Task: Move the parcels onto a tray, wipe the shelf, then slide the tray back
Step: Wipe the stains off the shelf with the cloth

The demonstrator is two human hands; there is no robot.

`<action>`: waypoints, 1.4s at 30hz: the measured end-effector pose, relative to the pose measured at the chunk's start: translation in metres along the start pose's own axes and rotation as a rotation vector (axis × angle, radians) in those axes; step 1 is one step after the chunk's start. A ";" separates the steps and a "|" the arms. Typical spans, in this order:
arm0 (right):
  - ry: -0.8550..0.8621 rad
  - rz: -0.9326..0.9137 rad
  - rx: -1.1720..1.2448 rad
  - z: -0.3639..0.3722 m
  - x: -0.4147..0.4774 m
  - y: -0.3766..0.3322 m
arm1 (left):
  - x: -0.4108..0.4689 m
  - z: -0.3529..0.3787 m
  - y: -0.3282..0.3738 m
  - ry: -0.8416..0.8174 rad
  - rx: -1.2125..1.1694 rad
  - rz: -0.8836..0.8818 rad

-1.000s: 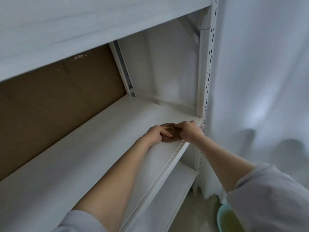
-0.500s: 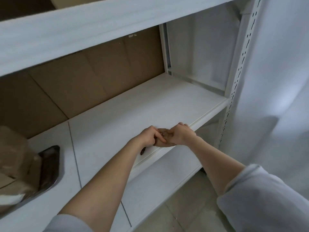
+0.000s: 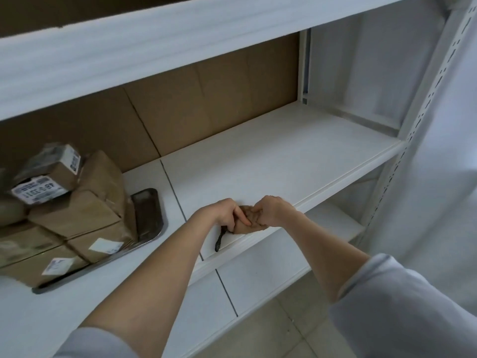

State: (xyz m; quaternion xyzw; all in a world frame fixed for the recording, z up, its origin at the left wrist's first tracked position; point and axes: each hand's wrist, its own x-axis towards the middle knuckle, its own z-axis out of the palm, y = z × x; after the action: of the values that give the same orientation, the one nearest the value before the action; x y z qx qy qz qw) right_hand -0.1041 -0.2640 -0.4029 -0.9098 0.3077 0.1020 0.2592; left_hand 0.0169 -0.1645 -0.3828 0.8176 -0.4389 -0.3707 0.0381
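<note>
Gripping one brown cloth, both hands' fingers close beside one tray.

You're reaching both bare forearms forward, sleeves pushed up, left hand and right hand curling closed against each other, knuckles up, fingers gripping between them.

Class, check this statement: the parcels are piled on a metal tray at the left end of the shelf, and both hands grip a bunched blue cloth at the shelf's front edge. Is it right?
Not quite: the cloth is brown, not blue. The head view shows the rest holds: the parcels are piled on the metal tray at the left, and the left hand and right hand grip the bunched cloth at the front edge of the shelf.
</note>
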 end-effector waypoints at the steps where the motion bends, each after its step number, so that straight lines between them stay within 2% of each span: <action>1: -0.003 0.004 -0.003 0.005 -0.001 -0.009 | -0.005 0.000 -0.009 -0.014 0.001 -0.001; 9: 0.005 0.036 0.067 0.029 -0.027 -0.047 | -0.037 0.004 -0.043 -0.126 0.074 0.060; 13: -0.072 0.041 0.086 0.038 -0.036 -0.058 | -0.055 0.007 -0.047 -0.236 0.082 0.066; 15: -0.017 0.050 0.106 0.036 -0.041 -0.063 | -0.061 0.005 -0.048 -0.188 0.088 0.100; 17: 0.146 0.071 0.071 0.034 -0.045 -0.065 | -0.060 0.004 -0.051 -0.011 0.111 0.160; 19: 0.202 0.097 0.009 0.037 -0.047 -0.066 | -0.060 0.007 -0.054 0.116 0.128 0.184; 21: 0.143 0.128 0.003 0.046 -0.049 -0.065 | -0.059 0.013 -0.056 0.094 0.127 0.172; 24: 0.081 0.167 0.054 0.046 -0.052 -0.065 | -0.062 0.017 -0.051 -0.027 0.125 0.158; 28: -0.195 0.152 0.001 0.036 -0.060 -0.058 | -0.067 0.020 -0.037 -0.208 0.071 0.142; 30: -0.261 0.197 0.016 0.037 -0.065 -0.048 | -0.069 0.028 -0.026 -0.270 0.065 0.151; 34: -0.126 0.224 0.158 0.022 -0.074 -0.020 | -0.066 0.033 -0.001 -0.215 -0.043 0.192; 39: 0.192 0.173 0.647 -0.025 -0.081 0.008 | -0.059 0.006 0.040 -0.056 -0.191 0.201; 42: 0.297 0.130 0.928 -0.046 -0.076 0.014 | -0.053 -0.011 0.051 0.027 -0.291 0.198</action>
State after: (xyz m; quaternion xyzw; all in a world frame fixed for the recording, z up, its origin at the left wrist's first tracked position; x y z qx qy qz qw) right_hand -0.1720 -0.2595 -0.3434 -0.6820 0.4106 -0.1608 0.5835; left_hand -0.0293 -0.1588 -0.3248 0.7610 -0.4585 -0.4140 0.1982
